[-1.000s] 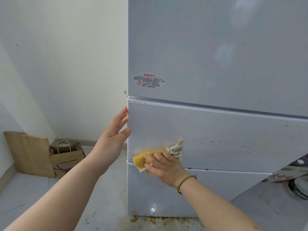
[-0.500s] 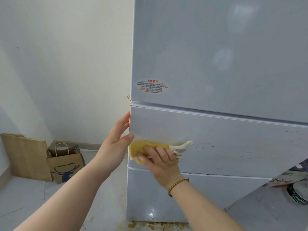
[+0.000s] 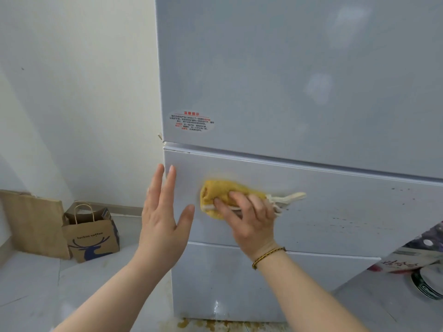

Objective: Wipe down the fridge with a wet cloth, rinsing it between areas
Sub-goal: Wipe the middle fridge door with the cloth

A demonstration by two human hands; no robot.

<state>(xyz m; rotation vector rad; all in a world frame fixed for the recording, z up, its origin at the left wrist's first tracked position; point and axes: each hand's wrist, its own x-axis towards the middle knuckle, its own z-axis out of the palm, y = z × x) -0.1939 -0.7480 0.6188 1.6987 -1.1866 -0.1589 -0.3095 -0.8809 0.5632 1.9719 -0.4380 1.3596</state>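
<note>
A pale grey fridge (image 3: 299, 92) fills the view, with a middle drawer front (image 3: 335, 212) spattered with brown specks on its right part. My right hand (image 3: 249, 219) presses a bunched yellow cloth (image 3: 220, 190) with a white fringe against the left part of that drawer front, fingers curled over it. My left hand (image 3: 163, 212) is open with straight fingers at the drawer's left edge, its fingertips at the corner; whether it touches the fridge is unclear.
A brown paper bag (image 3: 92, 236) and a cardboard piece (image 3: 33, 224) lean by the white wall at the left. Brown stains mark the floor under the fridge (image 3: 211, 324). A tin and patterned packaging (image 3: 424, 271) lie at the right.
My right hand has swept the cloth up and to the right across the middle drawer. My left hand has let go of the drawer's left edge and opened flat.
</note>
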